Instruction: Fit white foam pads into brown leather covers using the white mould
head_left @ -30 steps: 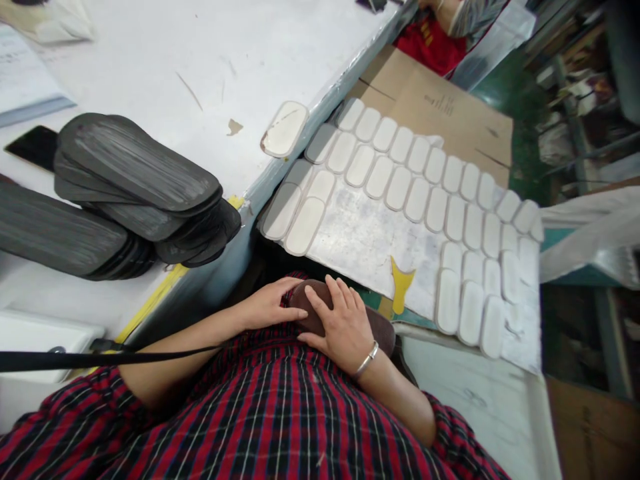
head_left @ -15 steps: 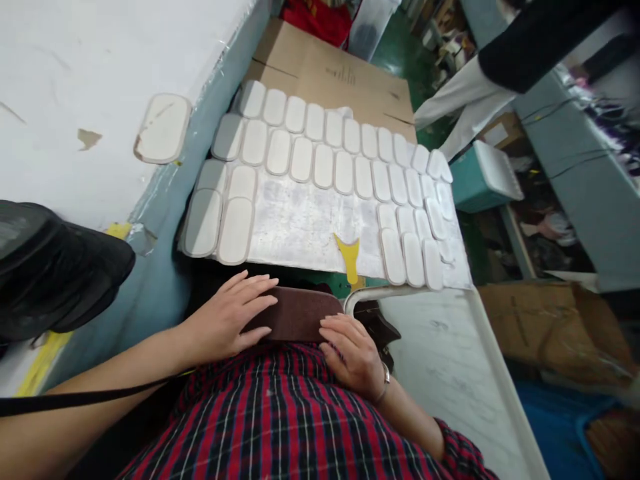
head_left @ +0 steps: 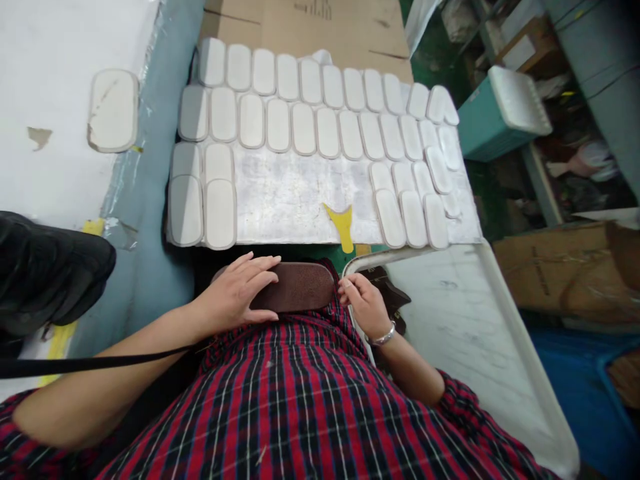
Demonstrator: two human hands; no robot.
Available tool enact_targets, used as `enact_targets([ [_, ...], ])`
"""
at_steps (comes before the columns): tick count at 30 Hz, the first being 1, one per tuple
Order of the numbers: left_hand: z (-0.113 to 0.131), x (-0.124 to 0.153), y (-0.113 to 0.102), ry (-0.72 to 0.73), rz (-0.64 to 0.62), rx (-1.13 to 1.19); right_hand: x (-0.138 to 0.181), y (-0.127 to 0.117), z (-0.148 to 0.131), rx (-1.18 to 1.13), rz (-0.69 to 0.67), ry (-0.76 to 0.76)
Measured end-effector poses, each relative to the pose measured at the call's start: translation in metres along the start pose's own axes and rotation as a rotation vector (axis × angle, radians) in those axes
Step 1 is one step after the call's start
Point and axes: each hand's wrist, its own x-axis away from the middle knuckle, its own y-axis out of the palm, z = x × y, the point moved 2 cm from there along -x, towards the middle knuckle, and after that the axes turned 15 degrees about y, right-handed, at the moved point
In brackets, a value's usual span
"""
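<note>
A dark brown, leather-like panel (head_left: 305, 287) with rounded ends lies across my lap. My left hand (head_left: 237, 290) rests flat over its left part, fingers spread, covering that end. Just beyond the panel's right end, my right hand (head_left: 367, 303) is closed, with thumb and fingertips pinched together. Whatever is between those fingertips, if anything, is too small to make out. In front, rows of white rounded pieces (head_left: 303, 129) lie on a silvery sheet (head_left: 280, 200). A yellow forked piece (head_left: 343, 227) lies near the sheet's front edge.
On the left, a white-topped table (head_left: 55, 173) carries one white rounded piece (head_left: 113, 110) and a black object (head_left: 55, 270). A large white tray (head_left: 470, 333) stands at my right. Beyond are cardboard (head_left: 350, 33), a teal bin (head_left: 493, 117), and a blue container (head_left: 575, 380).
My right hand has come off the brown panel and closed beside its right end. My left hand stays on the panel. The view has shifted, and the person at upper right is mostly out of frame.
</note>
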Motion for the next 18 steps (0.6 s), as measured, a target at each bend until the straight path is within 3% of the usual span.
enact_targets([
  [12, 0.006, -0.001, -0.001, -0.014, 0.016, -0.019, 0.012, 0.011, -0.008, -0.229, -0.141, 0.157],
  [18, 0.010, -0.005, 0.003, -0.024, 0.032, -0.023, 0.013, 0.016, -0.009, -0.315, -0.308, 0.302],
])
